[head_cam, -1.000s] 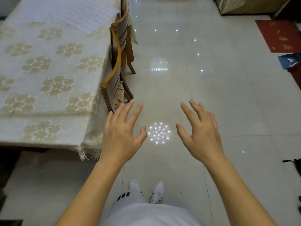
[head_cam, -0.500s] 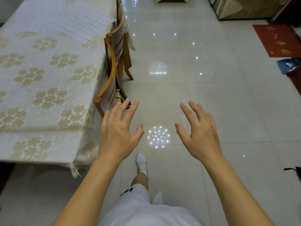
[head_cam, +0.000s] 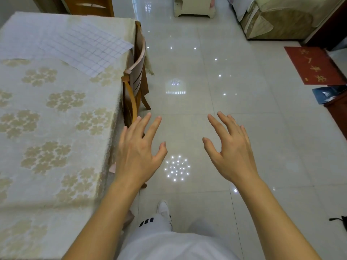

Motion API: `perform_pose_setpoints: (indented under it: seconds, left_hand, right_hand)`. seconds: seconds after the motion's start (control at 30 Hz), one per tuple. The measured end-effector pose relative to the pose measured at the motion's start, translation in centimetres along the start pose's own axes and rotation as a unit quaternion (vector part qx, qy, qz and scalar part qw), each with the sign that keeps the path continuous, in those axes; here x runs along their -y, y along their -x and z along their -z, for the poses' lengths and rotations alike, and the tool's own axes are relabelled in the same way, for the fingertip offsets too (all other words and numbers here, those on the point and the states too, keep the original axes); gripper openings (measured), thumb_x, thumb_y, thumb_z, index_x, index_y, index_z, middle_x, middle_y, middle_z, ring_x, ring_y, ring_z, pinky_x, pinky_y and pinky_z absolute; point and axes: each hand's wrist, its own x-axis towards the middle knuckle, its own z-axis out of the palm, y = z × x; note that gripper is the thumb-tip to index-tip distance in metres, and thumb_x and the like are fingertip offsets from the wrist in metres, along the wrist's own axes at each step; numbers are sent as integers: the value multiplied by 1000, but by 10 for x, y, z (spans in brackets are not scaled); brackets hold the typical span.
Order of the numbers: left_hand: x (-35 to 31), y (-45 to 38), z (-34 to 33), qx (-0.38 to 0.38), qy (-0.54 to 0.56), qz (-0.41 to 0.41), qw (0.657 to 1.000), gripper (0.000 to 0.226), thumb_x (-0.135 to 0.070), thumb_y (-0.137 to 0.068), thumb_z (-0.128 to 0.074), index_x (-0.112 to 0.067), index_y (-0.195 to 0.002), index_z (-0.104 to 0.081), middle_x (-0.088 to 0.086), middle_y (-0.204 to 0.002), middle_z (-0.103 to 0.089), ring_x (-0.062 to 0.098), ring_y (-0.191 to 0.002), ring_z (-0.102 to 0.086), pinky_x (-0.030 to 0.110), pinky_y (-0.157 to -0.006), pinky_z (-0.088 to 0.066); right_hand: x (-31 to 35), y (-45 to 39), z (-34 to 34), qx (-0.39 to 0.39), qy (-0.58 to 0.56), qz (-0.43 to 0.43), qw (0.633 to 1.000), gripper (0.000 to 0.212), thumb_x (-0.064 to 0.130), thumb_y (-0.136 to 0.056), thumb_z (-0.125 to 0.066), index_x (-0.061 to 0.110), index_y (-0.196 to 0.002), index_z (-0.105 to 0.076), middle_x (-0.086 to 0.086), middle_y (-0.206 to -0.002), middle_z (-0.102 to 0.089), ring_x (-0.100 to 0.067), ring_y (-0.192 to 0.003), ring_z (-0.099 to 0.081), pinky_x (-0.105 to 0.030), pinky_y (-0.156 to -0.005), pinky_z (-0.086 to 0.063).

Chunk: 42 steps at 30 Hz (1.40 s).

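Floor [head_cam: 244, 102]: smooth, glossy tiles that mirror the lamps. Chair [head_cam: 140, 53]: varnished wood, semi-gloss. Tablecloth [head_cam: 56, 128]: matt woven cloth, rough-textured, with a flower pattern. Sheet [head_cam: 84, 45]: thin matt paper with a printed grid. Doormat [head_cam: 313, 64]: red, matt.

Both hands, left [head_cam: 139, 152] and right [head_cam: 231, 151], reach forward palm-down, fingers spread, holding nothing.

I see only the back of the wooden chair [head_cam: 137, 80]: the table [head_cam: 56, 117] hides its seat, the left hand [head_cam: 139, 156] covers its near end, and the table runs off the left edge.
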Motion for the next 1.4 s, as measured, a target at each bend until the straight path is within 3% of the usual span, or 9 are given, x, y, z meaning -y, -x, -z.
perform_pose_setpoints:
  seconds: [0.37,0.47,1.03,1.4]
  left_hand:
    - [10,-105,-19,16,-4,-31,999,66,-46,-92,-47,-30,-154,-30,-3,-160,-32,19,-149,-24,47,-121,-21]
    - [6,-134,-30,16,-1,-29,999,66,-45,-92,-49,-29,-153,-33,-2,-158,-35,21,-148,-27,53,-120,-25]
    - [-82,-365,-96,-14,-22,23,999,62,-43,-92,-49,-28,-151,-38,-1,-158,-36,21,-147,-29,50,-120,-25]
    - [-85,-450,-117,-19,-24,70,997,62,-44,-91,-49,-27,-150,-39,-1,-157,-38,22,-146,-31,52,-117,-31]
  right_hand:
    - [-21,-88,-17,11,10,-26,1000,59,46,-94,-44,30,-151,-38,1,-159,-33,-22,-151,-22,-51,-122,-15]
    - [-35,-117,-21,10,3,-27,1000,58,45,-94,-45,29,-150,-39,0,-159,-34,-22,-150,-23,-52,-122,-15]
    - [-161,-353,18,24,-37,6,999,58,45,-94,-45,29,-149,-41,0,-158,-36,-22,-149,-26,-49,-123,-15]
    - [-190,-461,15,31,-50,31,998,59,49,-94,-41,28,-149,-43,-1,-156,-39,-22,-148,-27,-50,-122,-17]
